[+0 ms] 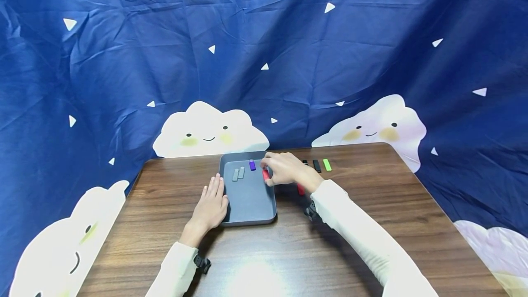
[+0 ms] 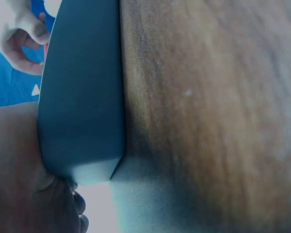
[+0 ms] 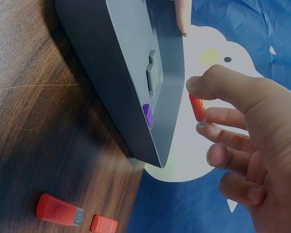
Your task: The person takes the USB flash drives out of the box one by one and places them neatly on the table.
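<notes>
Firstly, we list one red USB stick (image 3: 197,109), pinched between the thumb and fingers of the right hand (image 1: 284,168) and held over the right side of the tray. Next we enter the tray (image 1: 251,200) itself: one, grey, rectangular, with raised walls. The left hand (image 1: 211,203) grips nothing; its fingers lie straight along the tray's left wall, touching it. Inside, toward the far end, we count three sticks: two grey sticks (image 1: 235,175), side by side, and one purple stick (image 1: 252,165) to their right. On the wooden table (image 1: 173,187), right of the tray, we record two red items (image 3: 58,209), one with its metal plug showing; one green stick (image 1: 327,165); one black stick (image 1: 316,165) beside the green; and, left of that, one dark item (image 1: 305,162), partly hidden, which we cannot identify. We add two white sleeves (image 1: 363,228), two black wrist devices (image 1: 202,263), one at each wrist, and one blue backdrop (image 1: 255,26) bearing white clouds and small triangles.
</notes>
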`<state>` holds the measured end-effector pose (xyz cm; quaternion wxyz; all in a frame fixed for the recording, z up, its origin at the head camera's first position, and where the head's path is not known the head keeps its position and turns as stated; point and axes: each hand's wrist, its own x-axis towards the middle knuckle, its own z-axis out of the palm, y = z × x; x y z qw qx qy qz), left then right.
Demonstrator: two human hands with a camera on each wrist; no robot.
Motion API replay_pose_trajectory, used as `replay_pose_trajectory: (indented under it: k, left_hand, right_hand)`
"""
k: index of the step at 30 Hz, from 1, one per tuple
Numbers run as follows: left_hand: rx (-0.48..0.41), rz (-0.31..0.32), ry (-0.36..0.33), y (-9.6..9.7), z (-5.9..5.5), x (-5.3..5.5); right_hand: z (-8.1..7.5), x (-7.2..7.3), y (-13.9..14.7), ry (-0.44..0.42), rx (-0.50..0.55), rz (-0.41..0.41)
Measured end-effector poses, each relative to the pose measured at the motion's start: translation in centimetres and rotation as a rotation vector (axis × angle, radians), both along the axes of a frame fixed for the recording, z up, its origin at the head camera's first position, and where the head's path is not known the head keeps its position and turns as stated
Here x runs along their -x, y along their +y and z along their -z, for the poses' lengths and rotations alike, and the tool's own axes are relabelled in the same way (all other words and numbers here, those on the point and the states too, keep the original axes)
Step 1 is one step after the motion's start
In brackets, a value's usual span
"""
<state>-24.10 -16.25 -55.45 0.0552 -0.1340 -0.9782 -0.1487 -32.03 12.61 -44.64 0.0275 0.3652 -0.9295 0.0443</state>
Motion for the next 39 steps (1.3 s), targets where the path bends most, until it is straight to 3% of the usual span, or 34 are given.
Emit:
replay_pose_trajectory:
  k: [12, 25, 39]
  left_hand:
    - [0.003, -0.001, 0.026, -0.2, 0.9, 0.5]
    - [-0.008, 0.004, 0.02, 0.1, -0.2, -0.2]
    - [-0.013, 0.004, 0.013, 0.3, -0.2, -0.2]
  right_hand:
    - [-0.1, -0.3, 0.8, 0.028, 0.014, -0.009]
    - [-0.5, -0.9, 1.6, 0.042, 0.026, 0.017]
    - [-0.4, -1.2, 2.8, 0.067, 0.054, 0.023]
